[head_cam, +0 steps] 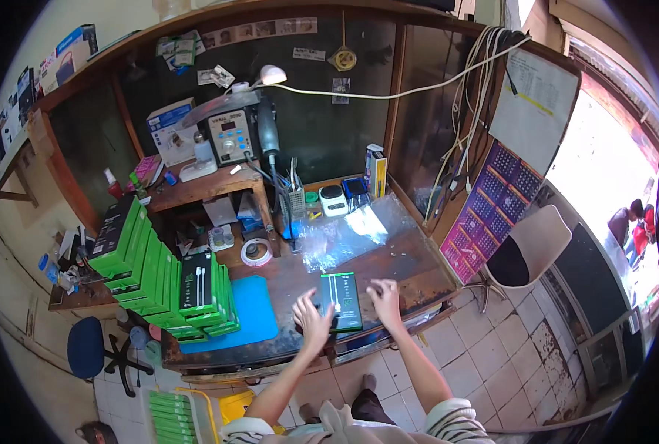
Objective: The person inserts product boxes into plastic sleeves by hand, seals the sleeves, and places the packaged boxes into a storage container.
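Note:
A flat black and green cable box (347, 299) lies on the wooden workbench in front of me, a picture of white cables on its face. My left hand (314, 322) is at its left side, fingers spread and the thumb close to the edge; whether the thumb touches cannot be made out. Over the bench on the right is my right hand (386, 302), fingers loosely bent and apart, a small gap from the box. Nothing shows in either hand. Tall stacks of similar green boxes (201, 286) stand to the left, partly on a blue mat (260, 308).
Plastic bags (329, 244) lie behind the box. A roll of tape (256, 252) sits near a small wooden shelf (213, 186) bearing a hot-air rework station (230, 136). Below left, a bin (214, 427) holds more green boxes. A chair (546, 244) stands at right.

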`<state>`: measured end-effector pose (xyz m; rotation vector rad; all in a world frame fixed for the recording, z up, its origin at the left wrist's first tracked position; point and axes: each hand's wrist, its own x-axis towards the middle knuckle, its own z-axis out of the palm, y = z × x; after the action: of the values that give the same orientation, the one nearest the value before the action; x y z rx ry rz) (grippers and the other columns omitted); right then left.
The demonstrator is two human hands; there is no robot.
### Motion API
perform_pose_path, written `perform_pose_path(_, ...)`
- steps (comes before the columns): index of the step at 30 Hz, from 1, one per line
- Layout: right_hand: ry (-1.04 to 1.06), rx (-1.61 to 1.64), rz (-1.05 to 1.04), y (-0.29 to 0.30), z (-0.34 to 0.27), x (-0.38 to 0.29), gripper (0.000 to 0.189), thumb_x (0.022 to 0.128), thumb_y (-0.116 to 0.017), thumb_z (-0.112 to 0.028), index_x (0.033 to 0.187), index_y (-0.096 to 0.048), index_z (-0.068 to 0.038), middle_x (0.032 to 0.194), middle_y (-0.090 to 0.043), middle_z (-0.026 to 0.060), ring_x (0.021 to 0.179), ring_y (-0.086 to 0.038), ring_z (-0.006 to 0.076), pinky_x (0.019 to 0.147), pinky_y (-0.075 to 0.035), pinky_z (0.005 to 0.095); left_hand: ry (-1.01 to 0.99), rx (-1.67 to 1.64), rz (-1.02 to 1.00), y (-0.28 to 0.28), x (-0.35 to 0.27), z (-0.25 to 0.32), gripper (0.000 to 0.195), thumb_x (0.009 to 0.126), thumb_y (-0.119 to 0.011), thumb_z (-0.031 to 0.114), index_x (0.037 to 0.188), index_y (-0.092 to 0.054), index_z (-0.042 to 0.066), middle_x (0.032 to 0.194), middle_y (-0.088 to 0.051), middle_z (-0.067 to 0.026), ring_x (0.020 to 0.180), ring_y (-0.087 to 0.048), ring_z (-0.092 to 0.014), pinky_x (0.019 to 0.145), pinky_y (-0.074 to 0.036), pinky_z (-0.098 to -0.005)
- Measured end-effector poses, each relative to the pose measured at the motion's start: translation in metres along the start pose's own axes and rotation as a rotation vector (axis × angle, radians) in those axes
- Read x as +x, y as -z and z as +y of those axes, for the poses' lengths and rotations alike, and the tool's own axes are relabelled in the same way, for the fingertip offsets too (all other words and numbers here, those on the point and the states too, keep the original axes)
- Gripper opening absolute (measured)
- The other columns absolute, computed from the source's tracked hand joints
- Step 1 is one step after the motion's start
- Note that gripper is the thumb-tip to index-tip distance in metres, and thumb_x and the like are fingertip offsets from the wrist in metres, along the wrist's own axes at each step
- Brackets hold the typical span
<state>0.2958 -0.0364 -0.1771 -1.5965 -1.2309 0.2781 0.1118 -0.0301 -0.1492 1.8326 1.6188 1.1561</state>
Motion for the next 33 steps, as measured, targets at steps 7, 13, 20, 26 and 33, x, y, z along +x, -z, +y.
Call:
perform_pose_path(7, 0.168, 0.031, -0.121, -0.032, 0.024, 0.113, 0.021, 0.074, -0.065, -0.016, 0.090, -0.062, -0.003, 0.098, -0.056, 0.0151, 0.096, -0.050, 0.0309, 0.084, -0.039, 0.0378, -0.156, -0.029, 0.032, -0.081, 0.103, 0.009, 0.046, 0.073, -0.066, 0.015, 0.113, -0.046, 0.003, 0.108, -0.047, -0.0167, 0.105, -0.039, -0.034, 0.092, -0.031, -0.0416)
perform_pose_path(13, 0.311, -0.100, -0.152, -0.071, 0.054, 0.146, 0.030, 0.070, -0.068, -0.016, 0.096, -0.057, -0.004, 0.101, -0.053, 0.0135, 0.098, -0.046, 0.0302, 0.088, -0.035, 0.0382, -0.161, 0.095, -0.118, -0.134, 0.137, -0.018, 0.054, 0.067, -0.069, 0.015, 0.115, -0.045, 0.006, 0.107, -0.047, -0.0163, 0.103, -0.043, -0.035, 0.090, -0.035, -0.0411)
perform_pose_path(20, 0.331, -0.275, -0.217, -0.056, 0.054, 0.164, 0.015, 0.080, -0.057, -0.019, 0.080, -0.060, -0.005, 0.084, -0.057, 0.0070, 0.087, -0.049, 0.0245, 0.082, -0.034, 0.0384, -0.164, 0.322, -0.125, -0.132, 0.138, 0.006, 0.049, 0.066, -0.070, 0.027, 0.110, -0.053, 0.014, 0.107, -0.052, -0.0091, 0.101, -0.044, -0.029, 0.085, -0.035, -0.0441)
perform_pose_path(26, 0.435, -0.220, -0.174, -0.038, 0.026, 0.181, 0.014, 0.079, -0.058, -0.019, 0.078, -0.062, -0.006, 0.084, -0.059, 0.0060, 0.086, -0.050, 0.0229, 0.076, -0.035, 0.0366, -0.337, 0.320, -0.005, -0.108, 0.155, 0.026, 0.026, 0.073, -0.065, 0.024, 0.095, -0.060, 0.011, 0.092, -0.059, -0.0060, 0.092, -0.051, -0.024, 0.079, -0.039, -0.0369)
perform_pose_path(33, 0.331, 0.041, -0.175, -0.021, 0.004, 0.183, 0.013, 0.068, -0.069, -0.012, 0.073, -0.058, -0.007, 0.077, -0.056, 0.0023, 0.080, -0.051, 0.0218, 0.070, -0.035, 0.0350, -0.406, 0.224, -0.017, -0.091, 0.161, 0.043, 0.051, 0.062, -0.073, 0.029, 0.105, -0.053, 0.009, 0.103, -0.054, -0.0087, 0.098, -0.048, -0.027, 0.089, -0.036, -0.0399)
